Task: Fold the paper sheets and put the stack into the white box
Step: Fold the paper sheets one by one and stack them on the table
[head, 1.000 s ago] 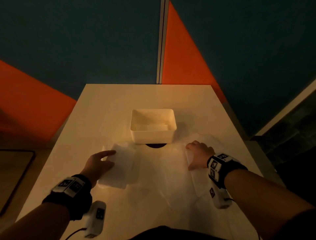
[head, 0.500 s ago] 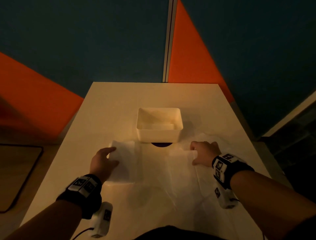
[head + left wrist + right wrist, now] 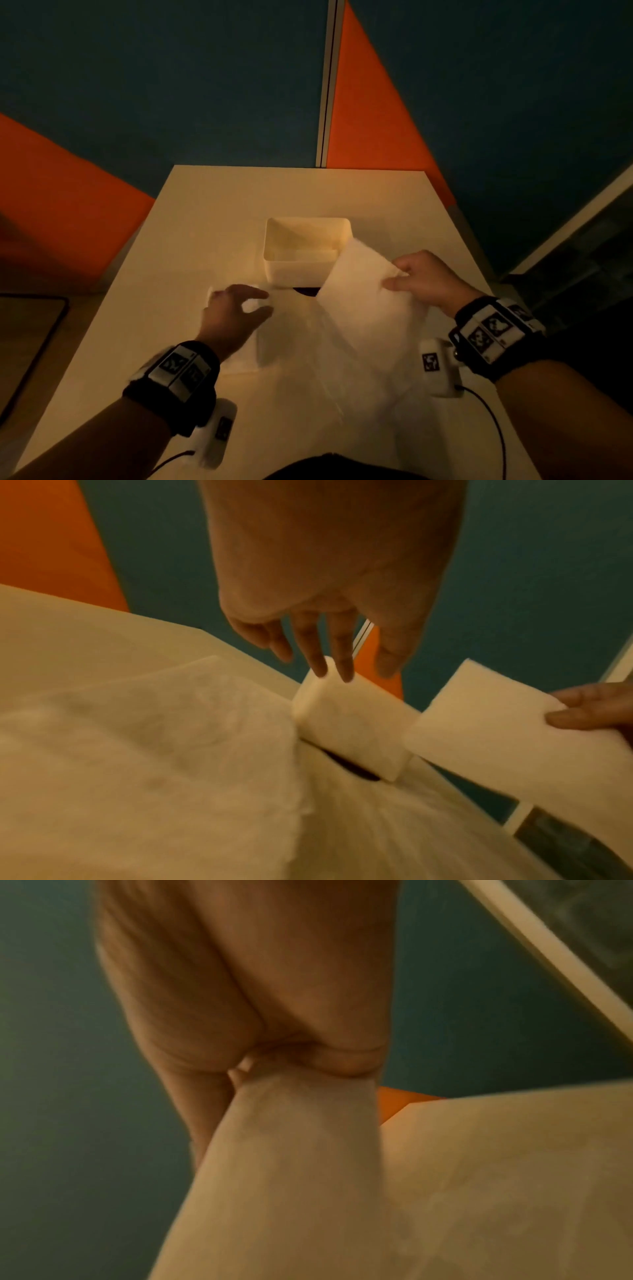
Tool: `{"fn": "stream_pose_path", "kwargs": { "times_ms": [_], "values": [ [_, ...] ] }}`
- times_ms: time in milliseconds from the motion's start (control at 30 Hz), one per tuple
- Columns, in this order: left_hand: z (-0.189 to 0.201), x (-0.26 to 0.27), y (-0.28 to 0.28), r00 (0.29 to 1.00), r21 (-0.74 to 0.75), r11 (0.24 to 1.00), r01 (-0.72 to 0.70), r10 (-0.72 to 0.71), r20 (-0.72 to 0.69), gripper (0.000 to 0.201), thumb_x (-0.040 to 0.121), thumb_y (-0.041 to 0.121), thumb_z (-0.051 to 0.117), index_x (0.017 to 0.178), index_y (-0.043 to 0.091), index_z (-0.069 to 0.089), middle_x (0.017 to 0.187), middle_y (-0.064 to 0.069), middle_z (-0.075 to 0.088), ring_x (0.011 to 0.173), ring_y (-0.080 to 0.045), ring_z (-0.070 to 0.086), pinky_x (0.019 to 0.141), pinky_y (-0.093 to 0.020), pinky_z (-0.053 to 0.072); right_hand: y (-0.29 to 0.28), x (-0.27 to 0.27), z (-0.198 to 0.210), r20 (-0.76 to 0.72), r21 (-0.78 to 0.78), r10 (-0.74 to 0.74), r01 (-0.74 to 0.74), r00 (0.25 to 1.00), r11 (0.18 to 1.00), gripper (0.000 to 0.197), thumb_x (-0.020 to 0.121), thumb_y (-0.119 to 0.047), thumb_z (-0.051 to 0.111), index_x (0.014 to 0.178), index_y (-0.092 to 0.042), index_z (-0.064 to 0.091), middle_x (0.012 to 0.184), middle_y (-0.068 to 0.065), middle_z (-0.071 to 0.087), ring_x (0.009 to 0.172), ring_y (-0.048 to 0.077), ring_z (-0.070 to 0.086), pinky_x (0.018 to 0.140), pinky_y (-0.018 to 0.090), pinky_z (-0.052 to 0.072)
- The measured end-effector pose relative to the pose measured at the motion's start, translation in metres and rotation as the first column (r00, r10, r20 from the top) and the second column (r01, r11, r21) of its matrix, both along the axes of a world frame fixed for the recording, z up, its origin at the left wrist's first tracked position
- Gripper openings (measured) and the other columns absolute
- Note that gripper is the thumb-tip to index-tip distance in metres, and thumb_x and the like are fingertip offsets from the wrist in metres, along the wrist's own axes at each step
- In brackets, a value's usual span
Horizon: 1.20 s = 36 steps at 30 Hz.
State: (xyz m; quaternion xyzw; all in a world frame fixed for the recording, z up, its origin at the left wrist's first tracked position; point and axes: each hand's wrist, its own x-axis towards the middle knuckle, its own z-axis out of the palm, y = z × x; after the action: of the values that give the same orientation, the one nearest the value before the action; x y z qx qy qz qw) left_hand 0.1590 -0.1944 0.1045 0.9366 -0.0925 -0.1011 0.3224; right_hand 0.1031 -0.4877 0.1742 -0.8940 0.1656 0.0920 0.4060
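Note:
The white box (image 3: 308, 222) stands mid-table on the table (image 3: 274, 192); in the left wrist view the box (image 3: 349, 723) lies just beyond my fingers. My right hand (image 3: 394, 277) pinches the right edge of a paper sheet (image 3: 363, 301) and holds it lifted and tilted, its far corner in front of the box's right side. The right wrist view shows the sheet (image 3: 291, 1137) bunched in the pinch of my right hand (image 3: 260, 1064). My left hand (image 3: 260, 301) hovers, fingers relaxed, over a folded stack (image 3: 239, 356) at the box's front left. More thin sheets (image 3: 325, 383) lie flat below.
A dark round mark (image 3: 306, 291) shows on the table under the box's front edge. Blue and orange wall panels (image 3: 370, 120) rise behind the far table edge. A dark-framed board (image 3: 41, 342) lies on the floor to the left.
My right hand has taken hold of a sheet's edge and raised it off the table toward the box. My left hand has lifted from pressing the folded stack and shifted right.

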Motion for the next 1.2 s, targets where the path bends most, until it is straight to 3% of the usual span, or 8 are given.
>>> {"fn": "stream_pose_path", "kwargs": {
  "times_ms": [100,200,333,500,633,867,1033,1200],
  "values": [
    [0.024,-0.009,-0.024,0.938,-0.395,0.918,-0.023,-0.118,-0.327,0.034,0.072,0.053,0.068,0.093,0.027,0.070,0.102,0.010,0.066,0.101,-0.015,0.057,0.086,-0.030,0.044,0.012,-0.011,0.009,0.131,0.352,-0.210,0.153,0.969,0.924,0.016,0.086,-0.009,0.064,0.100,-0.009,0.070,0.093,0.003,0.071,0.073,0.005,0.064,0.054,0.016,0.048],
    [0.037,-0.016,-0.039,0.814,-0.528,0.847,-0.058,-0.267,-0.517,0.069,0.052,0.070,0.056,0.103,0.025,0.066,0.104,0.000,0.069,0.101,-0.023,0.061,0.089,-0.035,0.045,0.025,-0.020,0.006,0.171,0.577,-0.370,0.211,0.913,0.789,0.014,0.086,-0.007,0.063,0.099,-0.006,0.069,0.091,0.007,0.070,0.074,0.012,0.066,0.063,0.026,0.054],
    [0.044,-0.026,-0.047,0.714,-0.669,0.721,-0.181,-0.371,-0.593,0.052,0.079,0.057,0.059,0.116,0.021,0.059,0.116,-0.012,0.066,0.110,-0.032,0.061,0.100,-0.047,0.045,0.041,-0.026,-0.009,0.140,0.703,-0.454,0.234,0.880,0.671,0.016,0.086,-0.007,0.063,0.099,-0.002,0.069,0.097,0.017,0.070,0.085,0.026,0.065,0.076,0.039,0.052],
    [0.047,-0.029,-0.052,0.820,-0.756,0.614,-0.227,-0.298,-0.488,0.026,0.084,0.021,0.060,0.108,0.014,0.066,0.102,-0.008,0.071,0.094,-0.025,0.066,0.082,-0.040,0.055,0.052,-0.035,-0.022,0.103,0.760,-0.425,0.205,0.899,0.616,0.016,0.086,-0.008,0.062,0.099,-0.003,0.070,0.096,0.015,0.071,0.085,0.025,0.067,0.071,0.036,0.055],
    [0.049,-0.026,-0.048,0.878,-0.764,0.616,-0.192,-0.240,-0.414,0.036,0.076,0.026,0.074,0.103,0.003,0.068,0.101,-0.019,0.067,0.091,-0.032,0.060,0.086,-0.054,0.047,0.052,-0.037,-0.025,0.100,0.808,-0.385,0.151,0.917,0.570,0.019,0.086,0.000,0.057,0.098,-0.007,0.069,0.093,0.011,0.072,0.083,0.021,0.069,0.066,0.031,0.055],
    [0.055,-0.013,-0.036,0.862,-0.767,0.623,-0.151,-0.297,-0.411,0.018,0.082,0.005,0.063,0.098,0.007,0.072,0.108,-0.024,0.065,0.096,-0.034,0.058,0.090,-0.046,0.048,0.044,-0.037,-0.026,0.090,0.799,-0.351,0.143,0.932,0.584,0.024,0.085,0.003,0.056,0.094,-0.014,0.071,0.090,0.005,0.073,0.083,0.018,0.069,0.070,0.032,0.056],
    [0.064,-0.003,-0.020,0.687,-0.817,0.563,-0.123,-0.546,-0.480,0.042,0.053,0.024,0.074,0.093,0.010,0.076,0.098,-0.010,0.071,0.089,-0.022,0.067,0.081,-0.031,0.057,0.038,-0.035,-0.022,0.116,0.764,-0.360,0.148,0.926,0.627,0.025,0.084,0.008,0.055,0.095,-0.009,0.069,0.088,0.007,0.073,0.081,0.018,0.069,0.073,0.033,0.057],
    [0.079,-0.005,-0.031,0.630,-0.732,0.674,0.106,-0.614,-0.475,0.040,0.075,0.029,0.068,0.110,0.010,0.070,0.115,0.004,0.068,0.104,-0.014,0.064,0.083,-0.023,0.053,0.042,-0.029,-0.008,0.157,0.643,-0.158,0.020,0.975,0.765,0.044,0.083,0.012,0.049,0.056,-0.017,0.069,0.073,0.006,0.064,0.069,0.015,0.061,0.061,0.027,0.049]
  ]
}}
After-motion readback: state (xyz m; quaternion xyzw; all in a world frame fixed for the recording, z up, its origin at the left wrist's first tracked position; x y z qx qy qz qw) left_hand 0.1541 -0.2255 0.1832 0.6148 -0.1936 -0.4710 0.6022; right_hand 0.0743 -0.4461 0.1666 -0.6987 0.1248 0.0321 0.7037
